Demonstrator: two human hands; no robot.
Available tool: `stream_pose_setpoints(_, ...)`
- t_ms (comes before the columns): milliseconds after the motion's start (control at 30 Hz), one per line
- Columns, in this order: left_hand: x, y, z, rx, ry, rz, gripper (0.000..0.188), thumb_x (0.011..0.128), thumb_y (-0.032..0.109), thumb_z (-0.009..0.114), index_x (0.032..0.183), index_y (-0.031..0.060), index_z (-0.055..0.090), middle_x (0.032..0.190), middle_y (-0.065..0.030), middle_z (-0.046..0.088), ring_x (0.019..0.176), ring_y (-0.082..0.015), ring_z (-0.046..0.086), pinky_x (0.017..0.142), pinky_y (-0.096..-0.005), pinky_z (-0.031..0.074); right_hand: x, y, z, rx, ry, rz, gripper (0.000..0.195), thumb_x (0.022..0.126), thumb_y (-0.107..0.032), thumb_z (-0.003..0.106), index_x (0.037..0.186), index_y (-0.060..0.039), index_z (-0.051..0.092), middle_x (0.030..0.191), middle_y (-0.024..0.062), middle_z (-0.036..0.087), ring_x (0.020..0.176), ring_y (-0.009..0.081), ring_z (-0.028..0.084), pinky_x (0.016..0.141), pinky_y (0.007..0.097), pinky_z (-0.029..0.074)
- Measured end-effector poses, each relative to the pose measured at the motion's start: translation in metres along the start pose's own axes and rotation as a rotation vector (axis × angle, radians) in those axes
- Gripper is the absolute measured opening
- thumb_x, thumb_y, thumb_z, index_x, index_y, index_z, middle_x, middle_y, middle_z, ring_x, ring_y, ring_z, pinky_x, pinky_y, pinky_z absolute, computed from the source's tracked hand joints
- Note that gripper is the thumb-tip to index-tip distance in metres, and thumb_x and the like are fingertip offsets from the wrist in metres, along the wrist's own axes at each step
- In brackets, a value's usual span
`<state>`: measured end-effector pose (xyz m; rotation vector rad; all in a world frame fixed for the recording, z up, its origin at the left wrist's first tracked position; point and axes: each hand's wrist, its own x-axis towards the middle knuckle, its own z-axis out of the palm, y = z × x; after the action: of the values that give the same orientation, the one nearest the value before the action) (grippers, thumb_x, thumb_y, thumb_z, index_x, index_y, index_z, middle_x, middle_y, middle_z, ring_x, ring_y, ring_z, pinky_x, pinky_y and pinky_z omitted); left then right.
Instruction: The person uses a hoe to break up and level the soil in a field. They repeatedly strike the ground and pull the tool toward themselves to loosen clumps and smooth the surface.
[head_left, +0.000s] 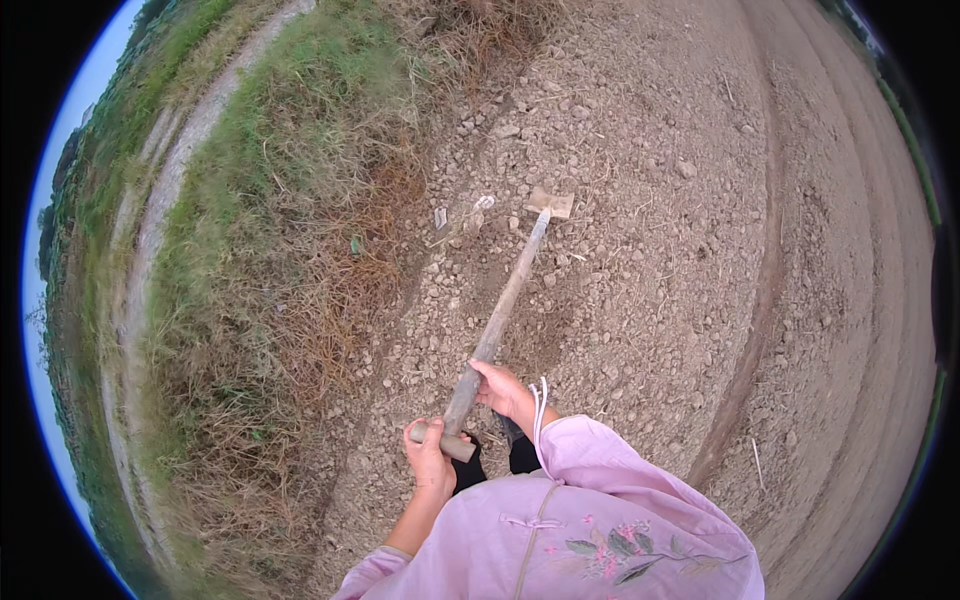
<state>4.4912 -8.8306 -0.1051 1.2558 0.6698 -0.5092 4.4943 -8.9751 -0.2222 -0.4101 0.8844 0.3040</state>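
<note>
A long-handled spade (499, 319) slants away from me over dry soil, with a wooden shaft and a short crossbar grip (454, 445) at the near end. My left hand (432, 459) is wrapped around that crossbar. Farther along, my right hand (501, 388) holds the lower-near part of the shaft, thumb along its top. At the far end, the dusty, roughly rectangular blade (551, 202) is at the cloddy ground; whether its edge is sunk in cannot be told.
Loose clods and straw cover the soil (645, 247). Pale scraps of litter (440, 218) lie left of the blade. A dry grass verge (300, 300) borders the left, with a track (161, 195) beyond. A long furrow (765, 315) curves along the right. My shoes show below my hands.
</note>
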Motion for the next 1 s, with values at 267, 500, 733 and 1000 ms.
stream_pose_setpoints(267, 0.027, 0.045, 0.007, 0.001, 0.079, -0.042, 0.020, 0.076, 0.009, 0.057, 0.086, 0.0054, 0.041, 0.075, -0.0107, 0.049, 0.050, -0.0224, 0.052, 0.041, -0.0340, 0.048, 0.011, -0.033, 0.015, -0.137, 0.026, 0.088, 0.035, 0.081, -0.030, 0.058, 0.105, -0.0048, 0.050, 0.101, 0.0119, 0.056, 0.089, 0.0237, 0.056, 0.078, 0.0349, 0.046)
stream_pose_setpoints(500, 0.048, 0.093, 0.019, 0.077, 0.156, -0.054, 0.021, 0.078, 0.007, 0.057, 0.085, 0.0047, 0.037, 0.074, -0.0120, 0.049, 0.050, -0.0220, 0.052, 0.042, -0.0330, 0.046, 0.099, -0.111, 0.026, -0.337, 0.155, 0.143, 0.035, 0.079, -0.029, 0.061, 0.101, -0.0042, 0.052, 0.093, 0.0104, 0.057, 0.084, 0.0228, 0.058, 0.071, 0.0350, 0.049)
stream_pose_setpoints(733, 0.057, 0.119, 0.036, 0.477, 0.171, 0.271, 0.028, 0.073, 0.011, 0.061, 0.091, 0.0039, 0.041, 0.077, -0.0097, 0.052, 0.053, -0.0176, 0.051, 0.044, -0.0307, 0.045, 0.210, -0.178, 0.000, 0.162, 0.388, -0.006, 0.017, 0.083, -0.019, 0.052, 0.075, -0.0034, 0.050, 0.064, 0.0101, 0.053, 0.052, 0.0238, 0.051, 0.049, 0.0363, 0.044)
stream_pose_setpoints(1000, -0.003, 0.201, -0.068, 0.764, 1.041, 0.039, 0.028, 0.072, 0.011, 0.057, 0.094, 0.0001, 0.044, 0.076, -0.0092, 0.050, 0.056, -0.0166, 0.047, 0.044, -0.0303, 0.040, 0.146, -0.032, 0.108, 0.249, 0.085, 0.505, 0.009, 0.072, -0.005, 0.059, 0.075, -0.0020, 0.051, 0.071, 0.0125, 0.055, 0.068, 0.0257, 0.057, 0.067, 0.0405, 0.049)
